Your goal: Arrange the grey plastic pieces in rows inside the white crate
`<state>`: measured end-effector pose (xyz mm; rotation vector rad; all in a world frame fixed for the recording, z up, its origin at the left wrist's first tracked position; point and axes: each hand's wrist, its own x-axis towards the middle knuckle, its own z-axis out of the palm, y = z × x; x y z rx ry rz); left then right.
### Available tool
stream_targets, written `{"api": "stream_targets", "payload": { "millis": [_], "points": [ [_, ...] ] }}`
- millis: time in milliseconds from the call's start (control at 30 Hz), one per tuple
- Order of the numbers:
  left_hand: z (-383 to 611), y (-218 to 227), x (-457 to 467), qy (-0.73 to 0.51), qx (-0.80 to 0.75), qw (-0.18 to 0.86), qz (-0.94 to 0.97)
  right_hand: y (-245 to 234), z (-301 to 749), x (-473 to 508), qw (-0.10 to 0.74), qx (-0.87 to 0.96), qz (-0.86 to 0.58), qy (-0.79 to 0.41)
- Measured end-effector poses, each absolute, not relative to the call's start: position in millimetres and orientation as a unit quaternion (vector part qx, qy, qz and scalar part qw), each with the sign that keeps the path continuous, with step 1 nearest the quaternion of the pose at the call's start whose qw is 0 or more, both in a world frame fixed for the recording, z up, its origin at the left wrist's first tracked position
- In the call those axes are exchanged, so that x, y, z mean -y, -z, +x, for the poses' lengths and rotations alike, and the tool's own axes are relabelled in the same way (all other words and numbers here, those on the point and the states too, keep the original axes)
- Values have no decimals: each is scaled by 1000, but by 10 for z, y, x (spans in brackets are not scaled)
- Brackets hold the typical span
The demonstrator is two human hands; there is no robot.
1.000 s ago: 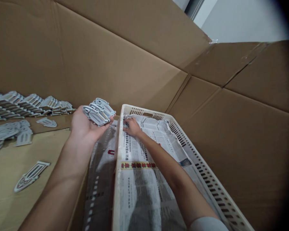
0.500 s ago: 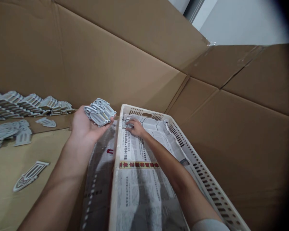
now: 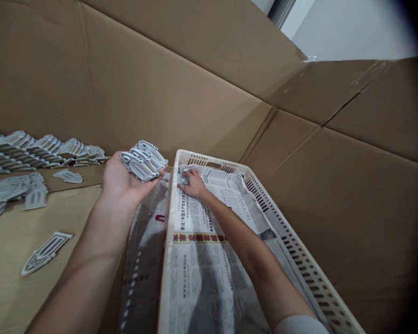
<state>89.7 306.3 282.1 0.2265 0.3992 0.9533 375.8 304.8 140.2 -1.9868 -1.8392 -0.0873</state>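
Behind and to the right of both grips: tall cardboard walls (image 3: pixel 181 93), creased and taped at the seams. Under the right grip (image 3: pixel 194 182): a long white slotted crate (image 3: pixel 167 260), lined with newspaper (image 3: pixel 202 278) (red headline band about halfway along). Far out to the left of the left grip (image 3: pixel 121 183): rows of grey flat parts (image 3: pixel 38 148), overlapped like tiles on the cardboard-covered worktop (image 3: pixel 7 287), with a lone part (image 3: pixel 45 253) lying nearer. Left grip palm up, just beside the crate's far left corner, closed around a fanned stack of grey parts (image 3: pixel 142 160), thumb side towards the crate. Right grip palm down in that same far corner, fingers curled onto a small grey piece (image 3: pixel 184 178) on the newspaper; pinched or merely touched, impossible to tell.
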Motion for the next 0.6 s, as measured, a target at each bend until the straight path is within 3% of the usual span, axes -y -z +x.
{"api": "stream_targets", "payload": {
  "millis": [600],
  "points": [
    [885, -2889, -3019, -464, -210, 851, 124, -1388, 3798, -3111, 223, 654, -723, -5]
  ]
}}
